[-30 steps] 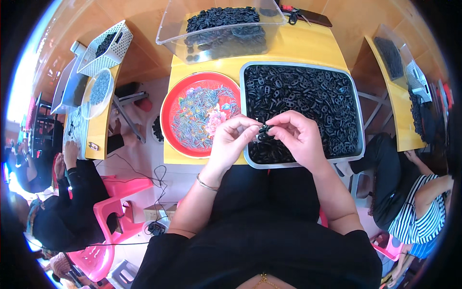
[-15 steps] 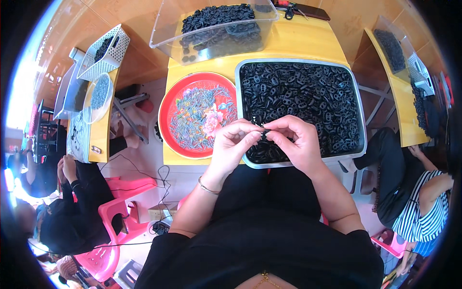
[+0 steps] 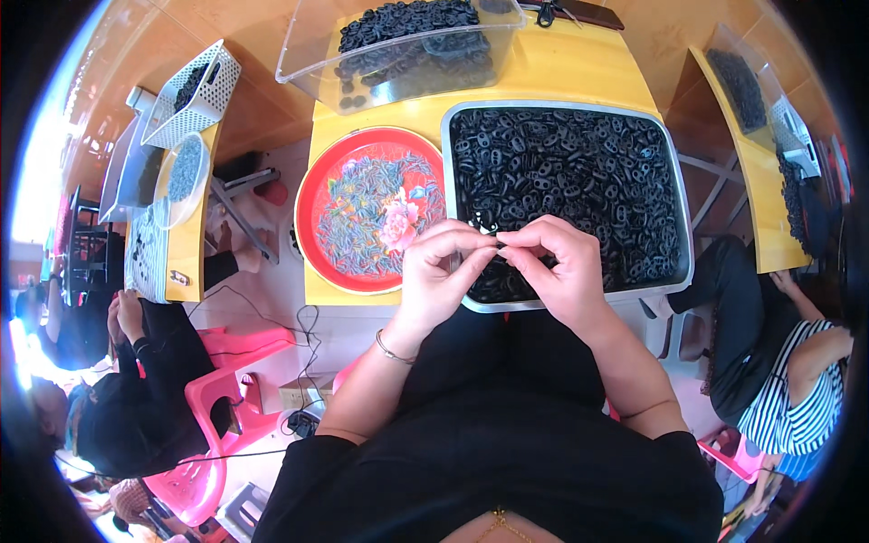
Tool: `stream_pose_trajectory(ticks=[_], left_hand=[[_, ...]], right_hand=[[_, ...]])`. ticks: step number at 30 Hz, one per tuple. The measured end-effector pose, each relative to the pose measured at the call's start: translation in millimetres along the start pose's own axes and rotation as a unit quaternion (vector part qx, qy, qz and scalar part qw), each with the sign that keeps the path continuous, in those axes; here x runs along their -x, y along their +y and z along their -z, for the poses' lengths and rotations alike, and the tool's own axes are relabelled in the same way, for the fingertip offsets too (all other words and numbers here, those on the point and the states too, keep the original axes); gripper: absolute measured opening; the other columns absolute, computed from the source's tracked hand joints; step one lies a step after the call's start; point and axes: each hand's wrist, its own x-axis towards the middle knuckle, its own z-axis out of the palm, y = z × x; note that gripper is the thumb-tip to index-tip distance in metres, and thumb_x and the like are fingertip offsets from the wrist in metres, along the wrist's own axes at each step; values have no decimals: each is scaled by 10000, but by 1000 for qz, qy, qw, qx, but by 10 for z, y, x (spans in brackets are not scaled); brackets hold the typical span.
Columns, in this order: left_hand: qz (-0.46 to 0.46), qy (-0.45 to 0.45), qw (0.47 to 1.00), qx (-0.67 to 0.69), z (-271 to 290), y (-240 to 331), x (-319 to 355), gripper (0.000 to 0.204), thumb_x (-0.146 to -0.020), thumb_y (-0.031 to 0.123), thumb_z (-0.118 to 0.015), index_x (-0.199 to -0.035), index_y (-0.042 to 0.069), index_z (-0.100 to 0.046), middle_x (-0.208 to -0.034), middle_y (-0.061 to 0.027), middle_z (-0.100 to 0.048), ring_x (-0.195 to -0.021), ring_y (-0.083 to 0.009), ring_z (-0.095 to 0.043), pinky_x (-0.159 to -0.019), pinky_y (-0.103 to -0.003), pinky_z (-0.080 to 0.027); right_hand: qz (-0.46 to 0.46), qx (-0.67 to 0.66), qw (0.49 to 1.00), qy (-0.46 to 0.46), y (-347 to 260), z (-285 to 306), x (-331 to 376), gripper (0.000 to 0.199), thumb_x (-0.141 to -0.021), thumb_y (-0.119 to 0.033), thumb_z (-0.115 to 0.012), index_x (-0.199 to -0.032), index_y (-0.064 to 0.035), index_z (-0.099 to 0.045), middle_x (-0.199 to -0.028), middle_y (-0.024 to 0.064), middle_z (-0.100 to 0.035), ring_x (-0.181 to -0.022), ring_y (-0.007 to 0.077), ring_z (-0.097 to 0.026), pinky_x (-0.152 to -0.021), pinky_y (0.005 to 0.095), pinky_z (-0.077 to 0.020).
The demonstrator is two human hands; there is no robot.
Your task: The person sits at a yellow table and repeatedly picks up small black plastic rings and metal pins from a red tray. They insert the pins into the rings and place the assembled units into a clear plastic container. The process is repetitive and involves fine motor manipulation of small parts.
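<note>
My left hand (image 3: 442, 271) and my right hand (image 3: 563, 271) meet fingertip to fingertip over the near edge of a metal tray (image 3: 686, 213). Both are closed in a pinch on a small black piece (image 3: 499, 242), mostly hidden by the fingers. Loose black pieces (image 3: 579, 181), flat and oval with two holes, fill the tray. A few tiny white specks show just beyond my fingertips. Left of the tray, a round red tray (image 3: 310, 185) with a flower pattern holds many small, slim greyish pieces (image 3: 353, 240).
At the back of the yellow table (image 3: 561, 77) stands a clear plastic bin (image 3: 407, 86) with more black pieces. People sit at side tables left and right; a white perforated basket (image 3: 195, 113) is on the left one. Pink chairs (image 3: 240, 348) and cables lie to the left.
My hands stay together in nearly the same place, with the fingertips drawn slightly closer around the small black piece. The view has shifted a little.
</note>
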Motion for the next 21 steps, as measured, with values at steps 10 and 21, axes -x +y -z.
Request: stream_pose_trajectory(ticks=[10,21], left_hand=[[109,2,987,121,51,67,-9,58,-809,51,-619,-835,-1,-620,-747,-19,-593,-668,-51,-541,-595,-179,-426],[134,-17,985,106,52,89,1,69,-815,76,-616,-794,11,-610,-684,-10,-600,-587,-32,-527,-528,-170,-412]], right_hand=[[-95,-134,986,-17,83,-3,28,132,-779,51,-591,-905,14,-606,-821,53,-609,-740,92,-607,-666,204,-494],[-24,-71,997,-8,77,-19,11,137,-730,39,-639,-861,-2,-631,-770,75,-608,-675,125,-622,-601,219,-498]])
